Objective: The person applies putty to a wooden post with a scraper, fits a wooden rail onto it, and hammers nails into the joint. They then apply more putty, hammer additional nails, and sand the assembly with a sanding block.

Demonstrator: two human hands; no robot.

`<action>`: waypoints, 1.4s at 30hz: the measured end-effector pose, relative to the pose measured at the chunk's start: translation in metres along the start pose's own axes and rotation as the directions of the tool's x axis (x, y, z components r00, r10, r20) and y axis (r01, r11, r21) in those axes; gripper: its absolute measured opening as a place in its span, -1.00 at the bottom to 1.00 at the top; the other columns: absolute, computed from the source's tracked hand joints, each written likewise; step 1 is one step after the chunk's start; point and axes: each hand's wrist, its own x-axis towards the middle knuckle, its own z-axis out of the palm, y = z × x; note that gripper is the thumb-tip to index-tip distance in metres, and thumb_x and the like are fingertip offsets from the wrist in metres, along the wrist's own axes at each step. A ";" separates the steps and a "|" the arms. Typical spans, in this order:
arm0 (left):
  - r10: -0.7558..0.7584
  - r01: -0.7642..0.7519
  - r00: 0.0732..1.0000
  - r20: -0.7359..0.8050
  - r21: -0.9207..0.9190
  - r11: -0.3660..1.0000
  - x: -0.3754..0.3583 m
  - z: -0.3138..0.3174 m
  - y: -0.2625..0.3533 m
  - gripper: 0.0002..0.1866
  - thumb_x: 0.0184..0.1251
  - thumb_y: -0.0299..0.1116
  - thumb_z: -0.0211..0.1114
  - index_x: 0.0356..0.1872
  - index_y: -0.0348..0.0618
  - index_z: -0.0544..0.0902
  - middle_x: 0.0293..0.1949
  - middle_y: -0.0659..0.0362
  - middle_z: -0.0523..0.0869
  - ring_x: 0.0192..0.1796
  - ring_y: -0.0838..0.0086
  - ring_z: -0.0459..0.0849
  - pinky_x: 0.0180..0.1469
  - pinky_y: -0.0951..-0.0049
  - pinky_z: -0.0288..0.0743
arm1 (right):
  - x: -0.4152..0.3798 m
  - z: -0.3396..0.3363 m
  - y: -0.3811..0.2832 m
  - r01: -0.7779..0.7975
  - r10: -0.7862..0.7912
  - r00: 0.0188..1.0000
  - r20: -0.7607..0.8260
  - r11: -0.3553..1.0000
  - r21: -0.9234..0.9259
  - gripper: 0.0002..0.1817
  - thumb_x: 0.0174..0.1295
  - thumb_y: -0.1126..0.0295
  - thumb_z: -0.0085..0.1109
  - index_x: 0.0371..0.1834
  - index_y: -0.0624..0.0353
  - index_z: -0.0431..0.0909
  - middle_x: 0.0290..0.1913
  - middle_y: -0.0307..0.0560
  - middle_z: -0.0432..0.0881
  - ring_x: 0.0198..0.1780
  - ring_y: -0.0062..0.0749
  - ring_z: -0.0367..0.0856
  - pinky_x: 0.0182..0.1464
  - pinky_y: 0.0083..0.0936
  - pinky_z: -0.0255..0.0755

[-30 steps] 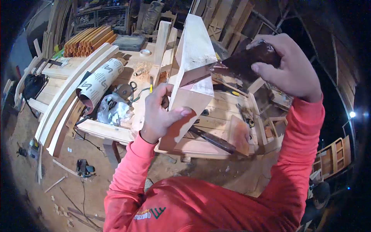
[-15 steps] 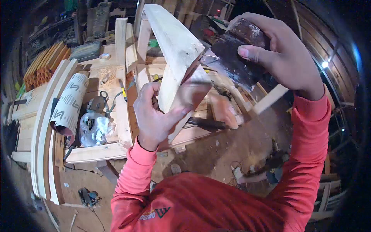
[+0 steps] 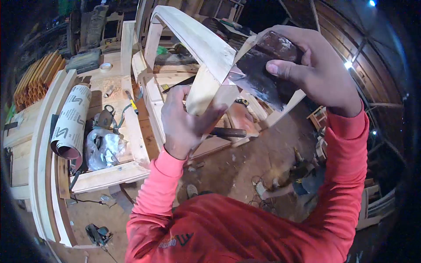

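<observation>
My left hand (image 3: 186, 120) is wrapped round the lower part of a pale wooden frame (image 3: 199, 41), near its corner joint. In my right hand (image 3: 307, 65) is a dark, flat scraper-like tool (image 3: 258, 72) with whitish smears, pinched between thumb and fingers. The tool's left edge is at the frame's corner; whether it touches cannot be made out. Below the frame, a dark rod-like handle (image 3: 228, 132) lies over the workbench timbers.
On the bench (image 3: 116, 92) at left are a printed paper roll (image 3: 72, 118), a plastic bag (image 3: 104, 149), a tape roll (image 3: 105, 66) and a yellow knife (image 3: 132, 103). Stacked orange-brown pieces (image 3: 39, 81) stand behind. A power tool (image 3: 98, 234) lies on the floor.
The view has shifted, so the bench items appear further left and more floor shows. The held frame has tilted slightly, and my right hand with the dark tool appears a little lower.
</observation>
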 end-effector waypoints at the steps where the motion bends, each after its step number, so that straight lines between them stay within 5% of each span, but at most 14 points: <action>1: -0.001 0.001 1.000 -0.001 -0.002 1.000 0.001 0.000 0.000 -0.37 0.01 0.02 0.61 -0.13 -0.29 0.57 -0.28 -0.03 0.62 -0.24 0.08 0.65 -0.20 0.20 0.52 | 0.000 0.000 -0.002 -0.015 0.015 1.000 0.011 1.000 0.024 -0.52 0.17 0.46 0.43 0.16 0.32 0.56 -0.06 -0.13 0.72 0.00 -0.52 0.61 0.17 -0.51 0.44; 6: 0.036 -0.034 0.998 -0.043 0.043 0.998 0.000 0.003 -0.003 -0.46 -0.08 -0.11 0.66 -0.20 -0.24 0.60 -0.29 0.05 0.70 -0.26 0.28 0.69 -0.18 0.34 0.55 | -0.005 0.004 -0.004 0.034 -0.033 0.999 -0.011 0.996 0.087 -0.54 0.16 0.48 0.42 0.15 0.31 0.57 -0.07 -0.14 0.73 0.00 -0.53 0.60 0.16 -0.52 0.45; 13: 0.072 -0.068 0.995 -0.069 0.060 0.996 -0.001 -0.001 -0.001 -0.41 -0.04 0.05 0.62 -0.22 -0.25 0.63 -0.29 0.02 0.60 -0.25 0.10 0.64 -0.22 0.19 0.52 | -0.014 0.006 -0.017 0.122 -0.124 0.991 0.045 0.991 0.048 -0.54 0.21 0.42 0.37 0.18 0.26 0.56 -0.05 -0.17 0.71 -0.06 -0.55 0.63 0.08 -0.55 0.50; 15: 0.033 -0.030 0.997 -0.074 0.044 0.999 -0.003 -0.004 0.007 -0.46 -0.03 0.03 0.61 -0.20 -0.18 0.65 -0.29 0.04 0.60 -0.27 0.13 0.64 -0.24 0.19 0.53 | -0.011 -0.004 -0.033 0.054 -0.030 0.986 -0.165 0.988 0.146 -0.60 0.23 0.39 0.35 0.12 0.28 0.58 -0.06 -0.14 0.71 -0.09 -0.53 0.65 0.03 -0.54 0.53; 17: 0.266 -0.251 0.961 -0.081 0.159 0.955 -0.001 -0.003 -0.003 -0.63 0.01 -0.15 0.59 -0.18 0.06 0.67 -0.28 0.09 0.62 -0.29 0.16 0.65 -0.28 0.23 0.53 | -0.003 -0.017 -0.034 0.081 -0.042 0.935 -0.351 0.992 0.096 -0.57 0.24 0.36 0.35 0.16 0.24 0.54 -0.06 -0.19 0.68 -0.09 -0.55 0.62 -0.02 -0.57 0.52; 20: 0.346 -0.327 0.932 -0.111 0.160 0.931 -0.005 0.002 -0.011 -0.69 0.02 -0.23 0.58 -0.20 0.34 0.67 -0.26 0.13 0.61 -0.30 0.18 0.65 -0.32 0.24 0.53 | 0.003 -0.023 -0.034 0.119 -0.145 0.869 -0.472 0.989 -0.086 -0.56 0.24 0.37 0.36 0.17 0.18 0.49 -0.07 -0.23 0.65 -0.09 -0.57 0.60 -0.05 -0.59 0.50; 24: 0.506 -0.477 0.838 -0.207 0.174 0.861 -0.003 0.003 -0.019 -0.62 -0.03 -0.16 0.62 -0.16 0.19 0.68 -0.26 0.10 0.61 -0.29 0.20 0.64 -0.30 0.23 0.53 | 0.004 -0.022 -0.028 0.138 -0.179 0.869 -0.462 0.983 -0.121 -0.68 0.22 0.36 0.36 -0.03 0.23 0.53 -0.14 -0.21 0.66 -0.17 -0.54 0.62 -0.07 -0.55 0.53; 26: 0.179 -0.180 0.969 -0.171 0.010 0.984 -0.005 0.000 -0.010 -0.53 -0.06 -0.10 0.64 -0.14 -0.01 0.65 -0.27 0.08 0.62 -0.28 0.19 0.65 -0.26 0.24 0.54 | 0.005 -0.022 -0.022 0.098 -0.119 0.854 -0.506 0.993 -0.068 -0.69 0.22 0.39 0.34 -0.04 0.22 0.51 -0.12 -0.21 0.66 -0.16 -0.53 0.62 -0.06 -0.56 0.50; 27: 0.008 -0.019 0.991 -0.135 -0.074 0.997 -0.006 -0.003 -0.007 -0.47 -0.07 -0.07 0.65 -0.13 -0.12 0.64 -0.27 0.07 0.62 -0.27 0.18 0.66 -0.25 0.25 0.55 | 0.007 -0.026 -0.023 0.117 -0.187 0.873 -0.450 0.977 -0.179 -0.60 0.17 0.45 0.31 0.08 0.21 0.50 -0.09 -0.17 0.65 -0.09 -0.46 0.62 -0.02 -0.56 0.50; 29: 0.006 -0.019 0.991 -0.131 -0.097 0.995 -0.008 -0.005 -0.010 -0.39 -0.10 -0.02 0.66 -0.16 -0.24 0.61 -0.28 0.06 0.63 -0.25 0.17 0.68 -0.22 0.25 0.55 | 0.022 -0.029 -0.045 0.215 -0.308 0.928 -0.209 0.902 -0.373 -0.53 0.12 0.49 0.29 0.15 0.24 0.48 -0.08 -0.11 0.66 -0.06 -0.41 0.63 0.00 -0.54 0.52; 32: -0.009 -0.004 0.990 -0.142 -0.089 0.996 -0.017 0.000 -0.021 -0.35 -0.13 0.02 0.67 -0.16 -0.26 0.60 -0.29 0.06 0.65 -0.24 0.15 0.69 -0.20 0.25 0.56 | 0.035 -0.001 -0.070 0.390 -0.392 0.920 0.021 0.907 -0.162 -0.57 0.18 0.71 0.18 0.14 0.28 0.45 0.05 -0.05 0.61 0.11 -0.36 0.61 0.22 -0.46 0.44; 33: -0.017 0.005 0.989 -0.149 -0.083 0.997 -0.021 0.002 -0.024 -0.35 -0.14 0.02 0.67 -0.16 -0.24 0.60 -0.30 0.06 0.66 -0.23 0.15 0.70 -0.20 0.24 0.56 | 0.047 0.015 -0.090 0.392 -0.379 0.920 0.101 0.882 -0.263 -0.55 0.16 0.71 0.19 0.15 0.29 0.45 0.07 -0.05 0.61 0.13 -0.35 0.60 0.23 -0.46 0.44; 39: -0.127 0.106 0.975 -0.184 -0.118 0.987 -0.034 -0.002 -0.028 -0.34 -0.15 0.11 0.65 -0.17 -0.19 0.60 -0.28 0.06 0.68 -0.20 0.17 0.71 -0.10 0.24 0.59 | 0.114 0.023 -0.132 0.248 0.022 0.919 0.394 0.743 -0.621 -0.53 0.08 0.66 0.23 0.13 0.32 0.46 0.03 -0.04 0.62 0.11 -0.34 0.59 0.22 -0.45 0.44; 42: -0.219 0.209 0.973 -0.075 -0.117 0.971 -0.035 -0.006 -0.025 -0.31 -0.15 0.15 0.64 -0.15 -0.18 0.62 -0.25 0.06 0.69 -0.17 0.17 0.72 -0.07 0.24 0.59 | 0.117 0.022 -0.105 0.073 0.215 0.916 0.340 0.742 -0.666 -0.56 0.05 0.62 0.24 0.07 0.32 0.47 -0.05 -0.06 0.61 0.04 -0.36 0.59 0.16 -0.44 0.46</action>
